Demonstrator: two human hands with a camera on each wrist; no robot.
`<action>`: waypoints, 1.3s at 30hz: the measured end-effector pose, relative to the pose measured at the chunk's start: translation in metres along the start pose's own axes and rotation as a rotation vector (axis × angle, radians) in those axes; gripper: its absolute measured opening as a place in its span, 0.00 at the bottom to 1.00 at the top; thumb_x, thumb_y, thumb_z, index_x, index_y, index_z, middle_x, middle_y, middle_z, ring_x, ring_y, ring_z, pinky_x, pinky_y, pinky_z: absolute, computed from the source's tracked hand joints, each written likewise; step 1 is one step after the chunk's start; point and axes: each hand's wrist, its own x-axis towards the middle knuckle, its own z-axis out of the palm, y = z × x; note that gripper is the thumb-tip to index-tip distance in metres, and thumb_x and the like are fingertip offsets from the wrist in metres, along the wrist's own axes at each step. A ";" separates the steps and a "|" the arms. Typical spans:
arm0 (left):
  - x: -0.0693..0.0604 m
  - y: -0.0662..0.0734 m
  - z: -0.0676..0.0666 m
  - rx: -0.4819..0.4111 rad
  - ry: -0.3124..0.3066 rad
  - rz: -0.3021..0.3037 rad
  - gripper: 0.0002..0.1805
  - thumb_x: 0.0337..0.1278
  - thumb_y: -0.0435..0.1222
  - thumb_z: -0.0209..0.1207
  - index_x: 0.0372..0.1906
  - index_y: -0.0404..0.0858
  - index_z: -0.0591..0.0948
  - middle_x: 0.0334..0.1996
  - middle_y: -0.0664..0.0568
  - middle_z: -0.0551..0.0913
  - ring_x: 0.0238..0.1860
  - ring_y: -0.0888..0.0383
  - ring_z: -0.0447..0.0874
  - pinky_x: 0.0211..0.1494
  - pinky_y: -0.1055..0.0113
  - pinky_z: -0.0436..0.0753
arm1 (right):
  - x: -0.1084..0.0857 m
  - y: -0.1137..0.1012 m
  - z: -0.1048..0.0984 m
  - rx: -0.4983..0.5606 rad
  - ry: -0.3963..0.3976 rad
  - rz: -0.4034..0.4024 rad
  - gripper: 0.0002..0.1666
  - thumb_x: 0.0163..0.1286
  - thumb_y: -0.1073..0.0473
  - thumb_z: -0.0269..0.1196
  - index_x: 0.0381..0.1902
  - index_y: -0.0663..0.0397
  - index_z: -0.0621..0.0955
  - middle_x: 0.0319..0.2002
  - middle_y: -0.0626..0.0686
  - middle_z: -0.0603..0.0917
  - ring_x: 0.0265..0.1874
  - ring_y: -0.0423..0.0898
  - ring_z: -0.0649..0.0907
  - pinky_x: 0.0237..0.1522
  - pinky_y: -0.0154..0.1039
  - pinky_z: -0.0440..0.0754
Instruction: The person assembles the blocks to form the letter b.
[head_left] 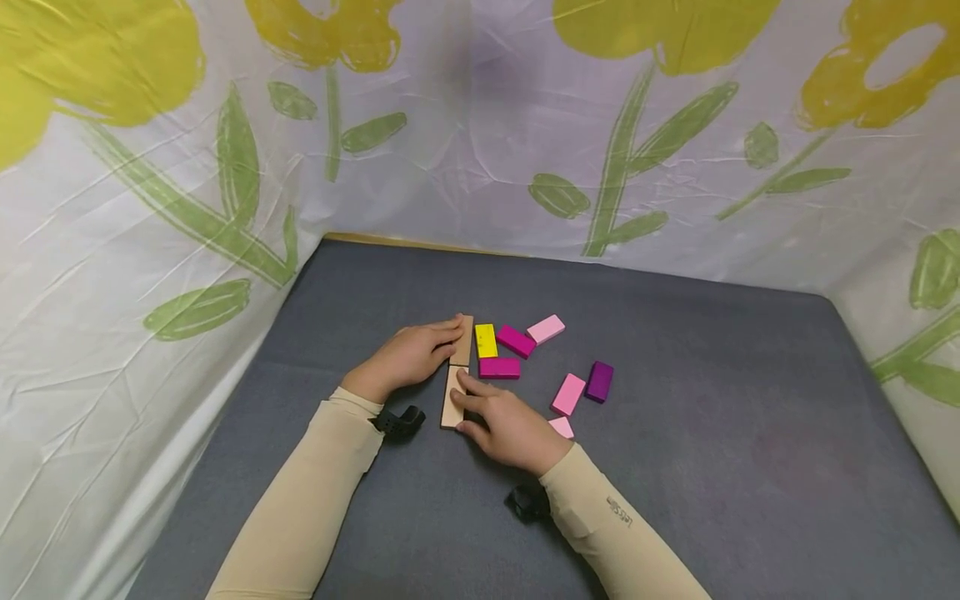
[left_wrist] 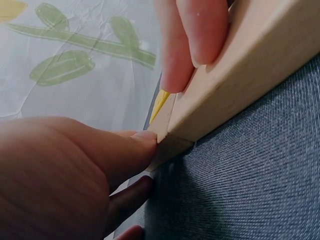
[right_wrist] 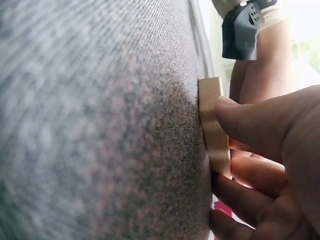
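Two plain wooden blocks lie end to end in a line, the far one (head_left: 463, 348) and the near one (head_left: 452, 407) meeting at a narrow seam. My left hand (head_left: 407, 359) holds the far block from its left side, fingertips towards its far end and thumb close to the seam. With thumb and fingers, my right hand (head_left: 517, 429) grips the near block; in the right wrist view the thumb presses against the end of this wooden block (right_wrist: 212, 115). Just right of the far block stands a yellow block (head_left: 486, 341), with a magenta block (head_left: 499, 367) below it.
Another magenta block (head_left: 516, 341) touches a light pink block (head_left: 546, 329) at the back. Further right are a pink block (head_left: 567, 394) and a purple block (head_left: 599, 382). A pale pink block (head_left: 561, 427) is partly hidden by my right hand. Flower-printed cloth (head_left: 465, 150) surrounds the grey table (head_left: 712, 433).
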 end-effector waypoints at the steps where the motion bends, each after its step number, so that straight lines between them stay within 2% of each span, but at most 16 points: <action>1: 0.000 0.000 0.000 0.003 0.001 0.004 0.27 0.83 0.41 0.52 0.80 0.43 0.67 0.82 0.54 0.60 0.81 0.47 0.61 0.80 0.46 0.65 | 0.000 0.000 0.000 0.002 0.000 0.002 0.32 0.75 0.57 0.68 0.73 0.63 0.76 0.78 0.62 0.67 0.75 0.56 0.72 0.72 0.50 0.74; 8: 0.000 -0.001 0.000 -0.003 -0.006 -0.005 0.27 0.83 0.42 0.52 0.80 0.46 0.66 0.82 0.56 0.59 0.81 0.49 0.61 0.80 0.46 0.64 | 0.001 0.000 0.001 0.019 -0.003 0.019 0.33 0.76 0.57 0.67 0.74 0.63 0.74 0.79 0.61 0.66 0.76 0.56 0.71 0.73 0.50 0.73; 15: 0.000 -0.002 0.001 0.005 0.004 0.016 0.27 0.83 0.41 0.52 0.80 0.43 0.67 0.82 0.54 0.60 0.80 0.47 0.62 0.79 0.45 0.65 | 0.001 0.000 0.002 0.018 0.002 0.014 0.33 0.76 0.57 0.67 0.74 0.63 0.74 0.79 0.61 0.66 0.76 0.55 0.71 0.73 0.49 0.73; 23: 0.000 -0.001 0.000 0.000 -0.001 0.002 0.27 0.83 0.41 0.52 0.80 0.44 0.67 0.82 0.54 0.60 0.81 0.48 0.61 0.80 0.45 0.65 | 0.001 0.000 0.001 0.009 -0.020 0.026 0.34 0.76 0.56 0.67 0.75 0.60 0.73 0.80 0.59 0.65 0.77 0.53 0.70 0.73 0.48 0.72; 31: 0.000 0.001 -0.003 0.005 0.002 0.002 0.28 0.83 0.41 0.51 0.80 0.43 0.67 0.82 0.53 0.60 0.81 0.48 0.61 0.80 0.45 0.64 | 0.002 0.001 0.001 0.009 -0.004 0.011 0.33 0.76 0.57 0.67 0.75 0.61 0.74 0.80 0.59 0.66 0.77 0.53 0.70 0.73 0.48 0.72; 39: -0.003 -0.001 -0.003 -0.029 -0.037 0.013 0.33 0.81 0.48 0.54 0.82 0.42 0.64 0.83 0.53 0.58 0.82 0.46 0.59 0.81 0.43 0.61 | 0.000 0.001 0.001 0.022 -0.002 0.026 0.34 0.75 0.57 0.68 0.75 0.60 0.74 0.80 0.59 0.66 0.76 0.54 0.71 0.73 0.50 0.73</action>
